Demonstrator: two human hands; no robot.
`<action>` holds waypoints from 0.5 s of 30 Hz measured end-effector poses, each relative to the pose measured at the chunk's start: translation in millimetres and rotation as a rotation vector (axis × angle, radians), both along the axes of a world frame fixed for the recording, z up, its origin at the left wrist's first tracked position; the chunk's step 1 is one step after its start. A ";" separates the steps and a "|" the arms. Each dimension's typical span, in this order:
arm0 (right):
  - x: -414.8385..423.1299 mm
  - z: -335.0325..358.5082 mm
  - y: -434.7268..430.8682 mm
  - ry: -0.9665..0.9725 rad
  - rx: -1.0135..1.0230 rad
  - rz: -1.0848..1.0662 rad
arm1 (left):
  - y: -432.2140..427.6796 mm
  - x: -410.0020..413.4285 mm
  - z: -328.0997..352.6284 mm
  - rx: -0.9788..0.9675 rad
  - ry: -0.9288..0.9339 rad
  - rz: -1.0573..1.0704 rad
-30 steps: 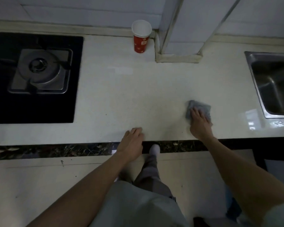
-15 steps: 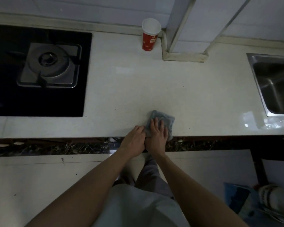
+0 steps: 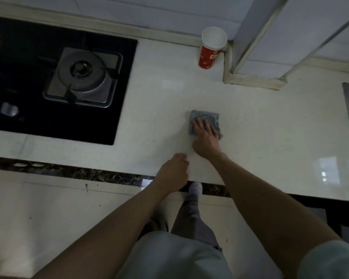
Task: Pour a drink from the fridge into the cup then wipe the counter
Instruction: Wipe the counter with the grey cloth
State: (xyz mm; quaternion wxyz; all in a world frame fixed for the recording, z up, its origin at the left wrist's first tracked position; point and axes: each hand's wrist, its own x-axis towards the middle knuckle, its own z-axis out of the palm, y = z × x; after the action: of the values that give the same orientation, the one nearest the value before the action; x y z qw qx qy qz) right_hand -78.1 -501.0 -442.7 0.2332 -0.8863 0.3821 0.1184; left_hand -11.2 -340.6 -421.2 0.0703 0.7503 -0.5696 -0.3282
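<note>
Cloth lay flat at centre frame on the counter, pinned under the spread fingers of the right hand, while the left hand, loosely curled and holding nothing, rested at the near edge, and the cup stood well beyond, toward the top of the frame.

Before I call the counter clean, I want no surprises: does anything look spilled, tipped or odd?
Nothing stands out. The red cup stands upright by the wall, no spill shows on the counter, and the right hand presses the grey cloth flat.
</note>
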 end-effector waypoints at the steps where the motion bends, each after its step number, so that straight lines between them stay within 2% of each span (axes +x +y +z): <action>1: 6.5 1.4 -15.1 0.018 0.004 0.013 | -8.4 2.7 0.7 0.015 -0.005 0.005; 11: 68.7 0.3 -143.8 0.152 -0.026 0.151 | -103.3 23.4 5.9 0.055 -0.203 0.052; 15: 91.8 2.3 -176.9 0.193 -0.018 0.166 | -114.0 19.6 -0.2 0.120 -0.154 0.138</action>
State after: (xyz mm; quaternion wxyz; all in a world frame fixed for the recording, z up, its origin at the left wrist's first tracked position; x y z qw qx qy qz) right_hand 13.6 -677.9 -440.4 0.1769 -0.9014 0.3291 0.2186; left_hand 8.4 -454.7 -421.4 0.0038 0.8136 -0.4994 -0.2976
